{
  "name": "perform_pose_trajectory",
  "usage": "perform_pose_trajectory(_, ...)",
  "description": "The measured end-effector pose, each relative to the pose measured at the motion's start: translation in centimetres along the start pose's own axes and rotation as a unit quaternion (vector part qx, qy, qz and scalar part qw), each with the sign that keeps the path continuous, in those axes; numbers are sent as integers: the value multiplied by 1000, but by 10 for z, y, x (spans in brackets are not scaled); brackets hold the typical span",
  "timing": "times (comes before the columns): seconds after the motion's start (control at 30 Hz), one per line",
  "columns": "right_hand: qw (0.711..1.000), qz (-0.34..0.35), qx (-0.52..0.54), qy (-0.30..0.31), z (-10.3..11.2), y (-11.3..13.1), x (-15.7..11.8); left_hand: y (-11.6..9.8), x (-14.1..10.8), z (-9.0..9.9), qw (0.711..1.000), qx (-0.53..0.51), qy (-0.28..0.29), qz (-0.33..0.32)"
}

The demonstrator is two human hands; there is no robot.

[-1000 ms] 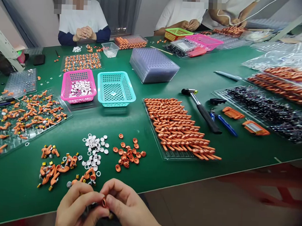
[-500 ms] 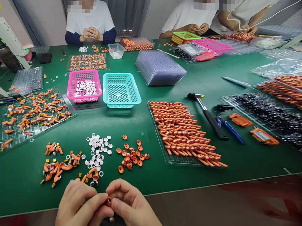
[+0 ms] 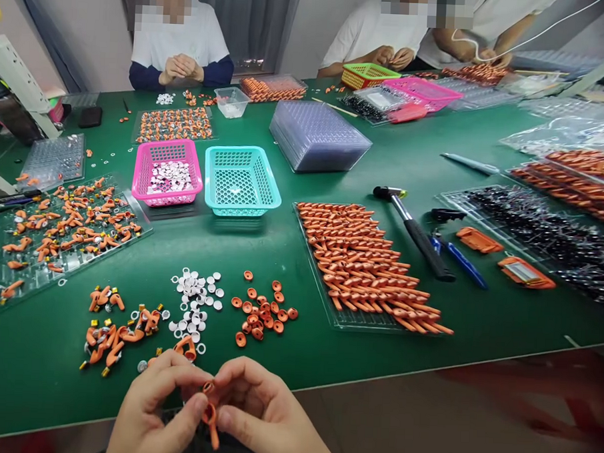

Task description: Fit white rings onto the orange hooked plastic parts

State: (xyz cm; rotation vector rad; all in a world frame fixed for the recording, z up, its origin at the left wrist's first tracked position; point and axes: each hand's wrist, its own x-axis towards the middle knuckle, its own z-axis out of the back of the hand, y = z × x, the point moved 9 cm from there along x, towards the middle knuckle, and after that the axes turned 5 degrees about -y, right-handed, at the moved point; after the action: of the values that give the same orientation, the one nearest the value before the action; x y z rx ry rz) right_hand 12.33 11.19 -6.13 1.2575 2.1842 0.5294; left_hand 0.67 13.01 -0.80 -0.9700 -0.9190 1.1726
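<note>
The orange piece (image 3: 210, 409) now hangs lengthwise downward (ring uppermost), pinched by both hands' fingers (image 3: 200, 404).

Both hands bare: left hand (image 3: 151, 407) and right hand (image 3: 268, 415) carry no gloves, rings or watch in view. Nails short, unpainted. No sleeve cuff shows at either wrist; the forearms are cut off by the frame edge.

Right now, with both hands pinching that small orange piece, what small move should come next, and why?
Probably press the orange ring down onto the orange piece: left hand and right hand pinch both together at the table edge, seemingly aligned.
</note>
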Motion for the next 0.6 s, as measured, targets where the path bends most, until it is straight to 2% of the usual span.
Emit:
perform_pose_trajectory(0.2,1000,4,-14,-27,4,-8,4,7,0,-10,999,22,13,20)
perform_pose_trajectory(0.23,999,15,-7,-34,4,-9,6,6,2,-12,1000,27,-1,15)
perform_pose_trajectory(0.37,992,94,17,-81,4,-8,12,-2,6,-8,992,50,-115,-18)
perform_pose_trajectory(0.5,993,110,12,-51,-6,-3,12,-13,7,-8,987,73,-121,-79)
perform_pose_trajectory(0.6,994,106,15,-27,-8,2,11,-11,7,-2,988,59,-119,-76)
